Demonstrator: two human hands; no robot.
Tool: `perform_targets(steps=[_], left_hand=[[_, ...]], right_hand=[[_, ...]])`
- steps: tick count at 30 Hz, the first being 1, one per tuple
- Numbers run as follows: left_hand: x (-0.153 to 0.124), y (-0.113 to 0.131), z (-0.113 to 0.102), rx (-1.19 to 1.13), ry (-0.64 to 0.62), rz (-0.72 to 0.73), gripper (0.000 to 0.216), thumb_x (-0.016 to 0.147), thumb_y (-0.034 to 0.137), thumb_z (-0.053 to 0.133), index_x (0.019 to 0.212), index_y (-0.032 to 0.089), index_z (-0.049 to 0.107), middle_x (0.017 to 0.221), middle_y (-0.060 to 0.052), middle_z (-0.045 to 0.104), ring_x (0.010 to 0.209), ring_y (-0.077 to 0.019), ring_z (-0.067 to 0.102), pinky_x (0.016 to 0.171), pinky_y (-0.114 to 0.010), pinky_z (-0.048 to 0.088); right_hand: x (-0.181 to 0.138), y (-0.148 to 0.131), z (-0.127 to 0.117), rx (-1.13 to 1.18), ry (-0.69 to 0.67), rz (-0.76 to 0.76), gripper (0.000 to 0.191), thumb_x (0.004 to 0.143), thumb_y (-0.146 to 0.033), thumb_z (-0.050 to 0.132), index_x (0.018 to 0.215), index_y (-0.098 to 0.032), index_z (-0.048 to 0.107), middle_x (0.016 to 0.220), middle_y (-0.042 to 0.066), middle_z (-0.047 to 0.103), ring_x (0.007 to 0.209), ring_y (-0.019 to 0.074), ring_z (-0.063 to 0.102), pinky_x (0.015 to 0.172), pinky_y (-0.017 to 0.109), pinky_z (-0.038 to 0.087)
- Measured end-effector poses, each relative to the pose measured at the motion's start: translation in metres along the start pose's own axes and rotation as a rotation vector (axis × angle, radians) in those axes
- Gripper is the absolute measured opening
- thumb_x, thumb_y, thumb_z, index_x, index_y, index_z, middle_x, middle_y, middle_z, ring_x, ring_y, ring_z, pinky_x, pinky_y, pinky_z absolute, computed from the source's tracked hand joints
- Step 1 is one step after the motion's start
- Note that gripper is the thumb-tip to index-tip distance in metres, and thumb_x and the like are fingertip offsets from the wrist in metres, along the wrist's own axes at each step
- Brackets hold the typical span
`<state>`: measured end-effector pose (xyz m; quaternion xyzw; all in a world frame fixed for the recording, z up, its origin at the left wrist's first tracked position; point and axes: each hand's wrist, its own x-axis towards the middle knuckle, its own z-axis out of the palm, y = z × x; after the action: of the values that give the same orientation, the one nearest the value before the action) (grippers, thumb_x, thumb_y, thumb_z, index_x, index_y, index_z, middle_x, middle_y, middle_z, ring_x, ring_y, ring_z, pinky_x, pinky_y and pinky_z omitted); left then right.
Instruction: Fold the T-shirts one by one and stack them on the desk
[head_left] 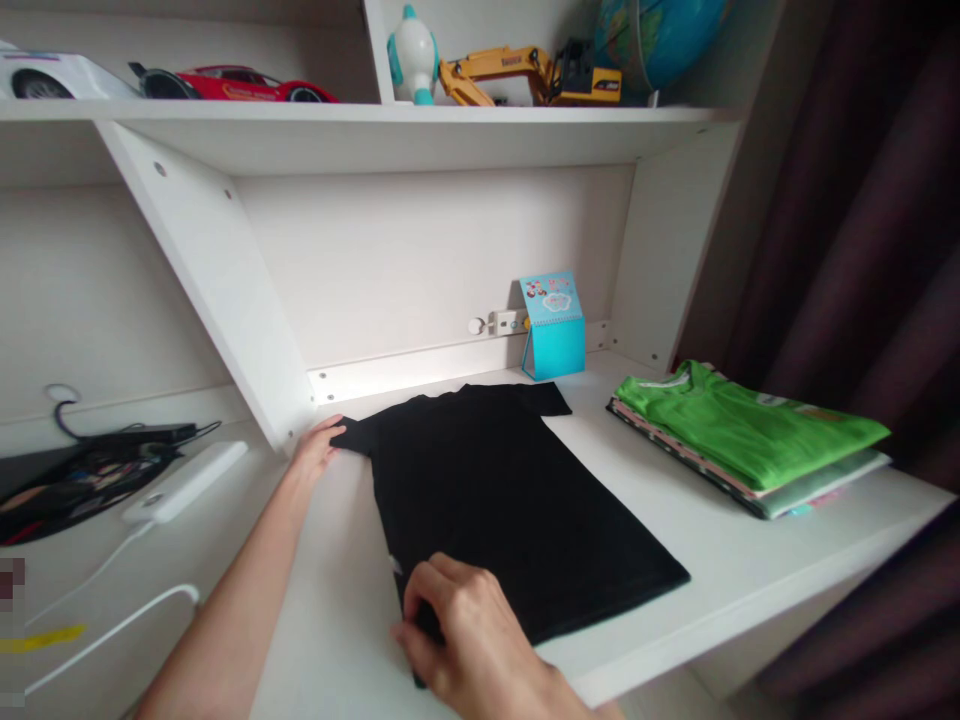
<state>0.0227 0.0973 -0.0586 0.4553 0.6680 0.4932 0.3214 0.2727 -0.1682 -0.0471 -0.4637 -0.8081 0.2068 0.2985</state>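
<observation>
A black T-shirt (480, 480) lies spread on the white desk, its collar end toward the back panel and its hem toward the front edge. At the end of its left sleeve, my left hand (321, 447) grips the cloth between thumb and fingers. My right hand (465, 625) is closed on the shirt's near left side, close to the hem, with the fingers curled around a bit of black fabric. The lower left corner of the shirt is partly hidden behind this hand.
To the right sits a stack of folded clothes with a green shirt (750, 420) on top. A blue desk calendar (555, 335) stands at the back beside a power socket (510, 322). Further left lie a white power strip (187, 480), cables and a dark bag-like item (97, 470).
</observation>
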Motion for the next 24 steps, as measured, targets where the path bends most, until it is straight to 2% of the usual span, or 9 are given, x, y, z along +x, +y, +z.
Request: perform_targets(steps=[4,7,10,13,16,20,24], left_hand=[[0.000,0.033,0.036,-0.107,-0.034,0.092,0.057,0.076,0.016,0.055,0.133,0.015,0.052,0.112,-0.011,0.069,0.093,-0.0186,0.068,0.073,-0.026,0.054],[0.002,0.057,0.076,-0.129,-0.061,0.185,0.057,0.077,0.017,0.054,0.133,0.015,0.051,0.124,-0.010,0.064,0.102,-0.0187,0.065,0.080,-0.026,0.053],[-0.003,0.067,0.119,-0.103,-0.100,0.273,0.054,0.074,0.016,0.058,0.128,0.017,0.058,0.127,-0.007,0.062,0.111,-0.0204,0.061,0.090,-0.027,0.049],[-0.012,0.062,0.157,-0.049,-0.136,0.319,0.053,0.071,0.014,0.059,0.124,0.017,0.061,0.127,-0.006,0.063,0.115,-0.0223,0.058,0.096,-0.029,0.044],[-0.020,0.050,0.182,-0.005,-0.157,0.324,0.053,0.070,0.013,0.059,0.123,0.014,0.062,0.124,-0.008,0.065,0.115,-0.0242,0.057,0.098,-0.031,0.041],[-0.021,0.038,0.199,-0.003,-0.155,0.328,0.050,0.072,0.016,0.060,0.122,0.015,0.062,0.121,-0.009,0.066,0.114,-0.0247,0.058,0.098,-0.031,0.041],[-0.021,0.029,0.207,-0.039,-0.126,0.360,0.044,0.076,0.024,0.062,0.120,0.018,0.062,0.111,-0.008,0.070,0.098,-0.0241,0.066,0.090,-0.034,0.048]], right_hand=[[-0.009,0.009,-0.012,-0.027,0.057,0.087,0.016,0.075,-0.008,0.052,0.082,-0.021,0.058,0.080,0.000,0.067,0.066,0.0142,0.063,0.057,0.022,0.039],[-0.015,0.015,-0.015,-0.061,0.036,0.138,0.023,0.077,-0.010,0.050,0.093,-0.022,0.062,0.085,0.001,0.071,0.073,0.0184,0.066,0.064,0.025,0.043],[-0.020,0.021,-0.017,-0.078,0.023,0.209,0.028,0.079,-0.013,0.050,0.101,-0.023,0.064,0.091,0.002,0.073,0.081,0.0220,0.067,0.074,0.029,0.046],[-0.025,0.026,-0.019,-0.095,0.002,0.263,0.030,0.079,-0.012,0.050,0.103,-0.021,0.065,0.094,0.003,0.074,0.083,0.0231,0.068,0.079,0.033,0.047],[-0.030,0.030,-0.020,-0.121,-0.010,0.296,0.030,0.079,-0.011,0.049,0.103,-0.020,0.065,0.093,0.004,0.074,0.083,0.0235,0.068,0.082,0.035,0.047],[-0.035,0.036,-0.017,-0.119,0.031,0.279,0.032,0.078,-0.005,0.047,0.102,-0.018,0.063,0.091,0.005,0.073,0.081,0.0214,0.069,0.084,0.034,0.046],[-0.038,0.041,-0.012,-0.125,0.107,0.273,0.040,0.075,0.001,0.045,0.108,-0.016,0.060,0.091,0.006,0.072,0.080,0.0197,0.068,0.082,0.031,0.047]])
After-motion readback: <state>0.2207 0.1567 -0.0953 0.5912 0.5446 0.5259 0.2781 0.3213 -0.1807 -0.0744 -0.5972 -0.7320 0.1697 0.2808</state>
